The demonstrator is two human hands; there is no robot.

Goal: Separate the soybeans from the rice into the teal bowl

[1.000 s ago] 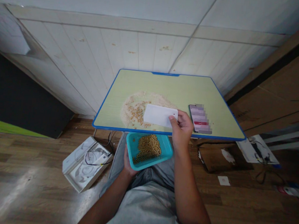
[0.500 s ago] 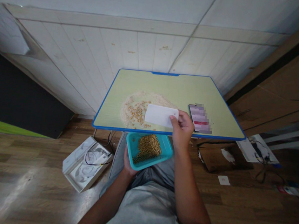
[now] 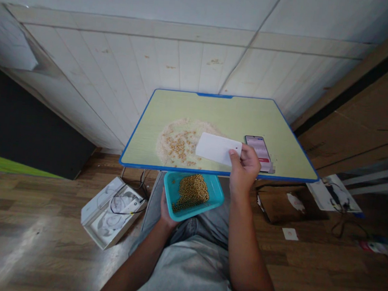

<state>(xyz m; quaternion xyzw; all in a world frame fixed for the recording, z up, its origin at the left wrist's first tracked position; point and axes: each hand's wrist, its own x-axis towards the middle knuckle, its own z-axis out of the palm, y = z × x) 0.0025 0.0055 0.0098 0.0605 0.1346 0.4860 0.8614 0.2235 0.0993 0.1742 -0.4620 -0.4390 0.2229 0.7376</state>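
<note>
My right hand (image 3: 245,168) pinches a white rectangular card (image 3: 218,149) by its right end, holding it over the near part of a small green table with a blue rim (image 3: 137,126). Left of the card lies a pile of rice mixed with yellow beans (image 3: 178,144). My left hand (image 3: 164,211) grips a teal tray (image 3: 215,194) from beneath, just below the table's front edge over my lap. The tray holds a heap of yellow beans (image 3: 192,191).
A phone (image 3: 260,149) with a lit screen lies on the table right of my right hand. On the wooden floor, a white open box with cables (image 3: 112,213) sits to the left. Cardboard pieces and papers (image 3: 333,198) lie to the right.
My right hand has shifted the white card to the right, uncovering more of the rice and bean pile and covering part of the phone. The tray and left hand stay put.
</note>
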